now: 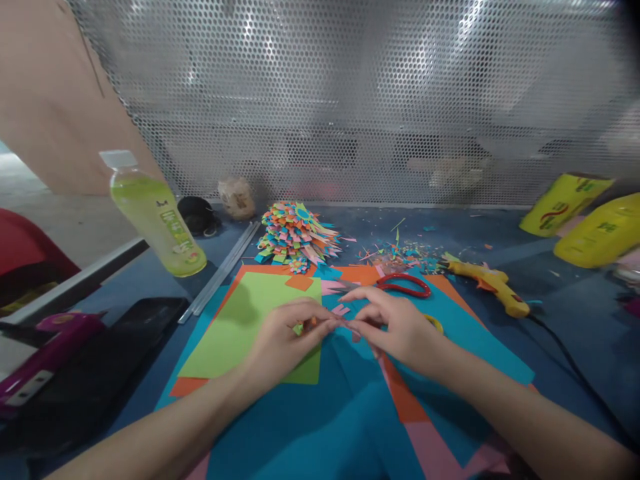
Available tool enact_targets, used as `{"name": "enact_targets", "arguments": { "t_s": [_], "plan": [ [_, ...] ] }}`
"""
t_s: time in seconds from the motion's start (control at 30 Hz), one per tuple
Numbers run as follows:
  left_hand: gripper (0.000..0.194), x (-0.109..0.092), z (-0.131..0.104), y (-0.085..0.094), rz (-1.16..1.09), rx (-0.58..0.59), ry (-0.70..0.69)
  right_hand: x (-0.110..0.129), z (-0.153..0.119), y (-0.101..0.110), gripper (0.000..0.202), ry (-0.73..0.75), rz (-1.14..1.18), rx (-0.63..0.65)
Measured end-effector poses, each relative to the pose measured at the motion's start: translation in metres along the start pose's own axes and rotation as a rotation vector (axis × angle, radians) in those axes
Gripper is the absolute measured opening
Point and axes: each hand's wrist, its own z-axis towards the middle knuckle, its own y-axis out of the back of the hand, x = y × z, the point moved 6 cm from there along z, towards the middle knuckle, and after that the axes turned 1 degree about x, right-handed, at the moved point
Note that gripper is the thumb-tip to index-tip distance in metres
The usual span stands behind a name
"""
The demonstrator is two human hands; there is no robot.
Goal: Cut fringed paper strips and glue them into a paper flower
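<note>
Over the blue paper (300, 427), my left hand (295, 331) and my right hand (395, 327) meet, fingertips pinched on a small pink paper piece (342, 320). Bits of green and orange show inside the curled fingers of my left hand. A light green sheet (225, 327) lies beneath and left of that hand. Just beyond my right hand are red-handled scissors (404, 285), and a yellow ring-shaped handle (434, 324) is partly hidden behind it. A colourful fringed paper pile (300, 233) stands further back, with a small paper flower (299, 265) in front.
Paper scraps (400, 257) and a yellow glue gun (493, 283) with a cord lie right. Yellow bottles (600, 230) stand far right. At left are a green drink bottle (163, 223), clear sticks (220, 273), a black tray (95, 367) and a purple tool (50, 360). Perforated metal (320, 87) rises behind.
</note>
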Motion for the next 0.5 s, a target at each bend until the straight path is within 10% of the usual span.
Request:
{"name": "enact_targets", "arguments": {
  "t_s": [0.13,0.4,0.5],
  "plan": [
    [0.022,0.002,-0.001,0.0,-0.066,-0.041,0.068,-0.01,0.005,0.047,0.017,-0.141,-0.613,-0.202],
    [0.018,0.016,-0.002,-0.007,-0.369,-0.003,0.203,-0.086,-0.044,0.189,0.032,-0.869,-0.856,-0.798],
    [0.017,0.018,-0.002,-0.006,-0.408,0.01,0.231,-0.112,-0.052,0.206,0.037,-0.823,-0.851,-0.801]
  ]
}}
